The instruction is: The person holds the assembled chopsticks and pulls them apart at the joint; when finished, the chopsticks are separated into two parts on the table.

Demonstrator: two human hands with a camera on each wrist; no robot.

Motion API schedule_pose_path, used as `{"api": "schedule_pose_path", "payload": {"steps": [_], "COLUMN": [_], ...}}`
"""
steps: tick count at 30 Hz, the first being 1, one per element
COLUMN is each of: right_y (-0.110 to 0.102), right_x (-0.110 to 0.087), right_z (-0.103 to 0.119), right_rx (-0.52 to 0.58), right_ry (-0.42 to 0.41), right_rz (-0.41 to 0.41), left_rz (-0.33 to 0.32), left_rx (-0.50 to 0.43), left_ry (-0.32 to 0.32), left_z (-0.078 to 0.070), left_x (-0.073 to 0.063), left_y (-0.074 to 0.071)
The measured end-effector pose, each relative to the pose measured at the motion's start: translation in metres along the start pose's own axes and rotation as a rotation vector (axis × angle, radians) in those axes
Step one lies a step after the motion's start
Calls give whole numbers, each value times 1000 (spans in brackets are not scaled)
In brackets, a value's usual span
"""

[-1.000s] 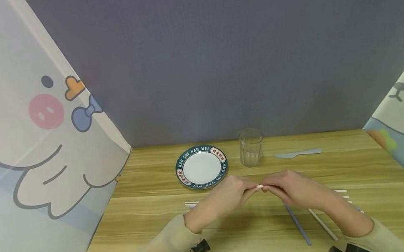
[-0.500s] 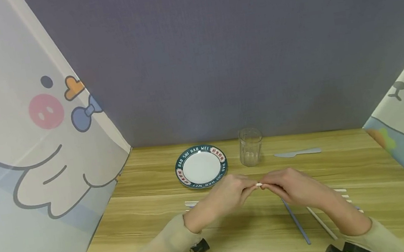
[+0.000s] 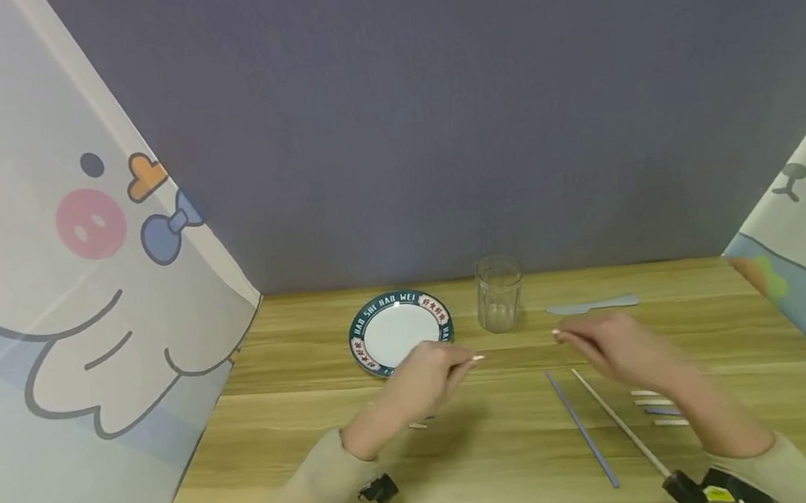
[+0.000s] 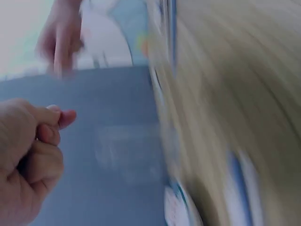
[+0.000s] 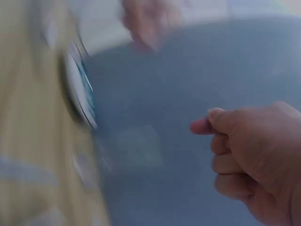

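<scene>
My left hand is at the plate's front right edge in the head view, thumb and fingers pinching a small white stick piece. Some distance to the right, my right hand also pinches, and a small white tip shows at its fingertips. Most of each piece is hidden inside the fingers. Both wrist views are blurred; there the left fingers and right fingers look curled. Below the right hand lie a long blue stick and a long beige stick.
A green-rimmed white plate stands at the back, with a clear glass and a table knife to its right. Short white and blue sticks lie by the right forearm; more short sticks show under the left wrist.
The hands were together at a small white thing between their fingertips. Now they have moved apart, left hand leftward and right hand rightward, each with a white bit at its fingertips.
</scene>
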State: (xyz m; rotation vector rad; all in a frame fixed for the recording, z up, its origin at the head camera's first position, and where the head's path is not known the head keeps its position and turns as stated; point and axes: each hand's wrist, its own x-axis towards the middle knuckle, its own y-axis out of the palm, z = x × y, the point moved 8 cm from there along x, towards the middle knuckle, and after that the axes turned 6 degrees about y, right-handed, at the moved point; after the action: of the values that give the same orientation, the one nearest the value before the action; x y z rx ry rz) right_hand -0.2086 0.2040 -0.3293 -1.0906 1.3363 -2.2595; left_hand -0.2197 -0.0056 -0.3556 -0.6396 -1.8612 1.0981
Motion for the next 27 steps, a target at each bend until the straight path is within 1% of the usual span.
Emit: {"api": "schedule_pose_path", "payload": {"steps": [2, 3, 5, 6, 8, 12, 13, 16, 19, 22, 25, 27], "right_y": [-19, -25, -32, -32, -30, -26, -25, -24, -22, -18, -18, -17], "right_x": [-13, -18, -27, -29, -34, -47, -51, -62, -75, -88, -100, -109], "right_z": [-15, -21, -27, -30, -33, -41, -43, -50, -57, -64, -70, -74], "right_rx": [-61, -76, -75, -70, -58, -7, 5, 8, -16, -40, -81, -82], "right_ry": [48, 59, 71, 71, 97, 173, 193, 219, 225, 201, 184, 188], "right_rz": [-58, -65, -44, -27, 11, 57, 67, 76, 86, 94, 91, 96], "left_rz": [-19, -21, -8, 6, 40, 90, 100, 146, 206, 250, 281, 298], "left_rx": [19, 12, 7, -6, -24, -60, -60, -68, -42, -21, -49, -81], "left_ry": [-38, -48, -50, -51, -73, -118, -122, -114, -108, -117, -139, -152], "left_z": [16, 23, 32, 34, 38, 38, 38, 37, 36, 37, 39, 41], "left_x": [-17, -25, -37, -41, -48, -58, -61, -71, -82, -92, -100, -104], "left_y": [-5, -7, -8, -8, -6, -2, -1, 3, 7, 11, 14, 17]}}
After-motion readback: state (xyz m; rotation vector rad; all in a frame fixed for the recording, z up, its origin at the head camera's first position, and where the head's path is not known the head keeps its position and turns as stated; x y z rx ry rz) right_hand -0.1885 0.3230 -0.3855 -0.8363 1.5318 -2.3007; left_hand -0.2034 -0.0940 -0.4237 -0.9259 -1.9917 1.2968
